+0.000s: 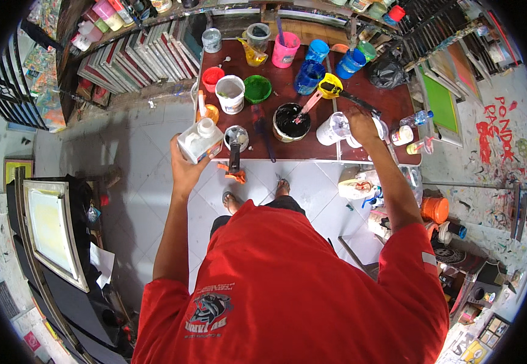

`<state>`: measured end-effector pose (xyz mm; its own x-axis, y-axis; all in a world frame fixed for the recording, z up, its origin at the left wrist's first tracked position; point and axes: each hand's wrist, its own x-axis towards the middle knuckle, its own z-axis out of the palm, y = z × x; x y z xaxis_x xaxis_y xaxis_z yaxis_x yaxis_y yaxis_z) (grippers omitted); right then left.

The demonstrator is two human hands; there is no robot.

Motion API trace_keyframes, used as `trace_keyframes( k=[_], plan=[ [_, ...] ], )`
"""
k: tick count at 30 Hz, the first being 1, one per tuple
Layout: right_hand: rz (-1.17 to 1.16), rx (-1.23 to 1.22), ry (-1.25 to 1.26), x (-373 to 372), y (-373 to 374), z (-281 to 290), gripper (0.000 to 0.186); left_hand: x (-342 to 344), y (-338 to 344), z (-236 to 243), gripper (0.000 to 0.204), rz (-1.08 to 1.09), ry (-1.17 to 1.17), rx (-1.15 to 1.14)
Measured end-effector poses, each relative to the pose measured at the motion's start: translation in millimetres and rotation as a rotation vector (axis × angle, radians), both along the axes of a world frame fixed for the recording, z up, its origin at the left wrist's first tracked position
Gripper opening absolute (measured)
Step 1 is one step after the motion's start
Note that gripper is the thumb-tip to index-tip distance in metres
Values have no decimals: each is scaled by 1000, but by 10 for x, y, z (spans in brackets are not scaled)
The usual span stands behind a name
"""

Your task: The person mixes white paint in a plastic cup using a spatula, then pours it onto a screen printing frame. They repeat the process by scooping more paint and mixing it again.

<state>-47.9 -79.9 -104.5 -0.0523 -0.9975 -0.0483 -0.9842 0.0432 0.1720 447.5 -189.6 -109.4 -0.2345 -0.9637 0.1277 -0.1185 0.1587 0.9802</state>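
While left fingers (181,159) clasp a white bottle (200,140), right fingers (360,123) seemingly grip a clear jug (335,128).

The scene is viewed by one head-worn fisheye camera, from well above the dark red worktop (360,97), faced steeply downward; the floor below it is included.

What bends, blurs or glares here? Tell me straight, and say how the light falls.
Head view: fisheye bending curves the table edge and the floor tiles, with a black vignette around the rim. Light is soft and even, shadows faint. The white jug in the left hand is sharp. The right hand on the clear cup is slightly soft. No strong glare.
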Motion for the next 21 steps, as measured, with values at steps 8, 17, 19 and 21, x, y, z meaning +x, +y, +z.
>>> trace_keyframes(
  k=[8, 17, 19, 21],
  plan=[
    [-268, -202, -386, -75, 74, -18, 36, -37, -36, -17, 83, -15, -26, -33],
    [-721, -405, -2204, 200, 140, 280, 35, -367, -109, 337, 85, -138, 63, -45],
    [-650, -372, -2212, 618, 96, 662, 36, -498, -163, 441, 85, -176, 60, -82],
    [-532, -325, -2225, 993, -12, 1007, 39, -670, -205, 503, 85, -232, 77, -130]
  ],
)
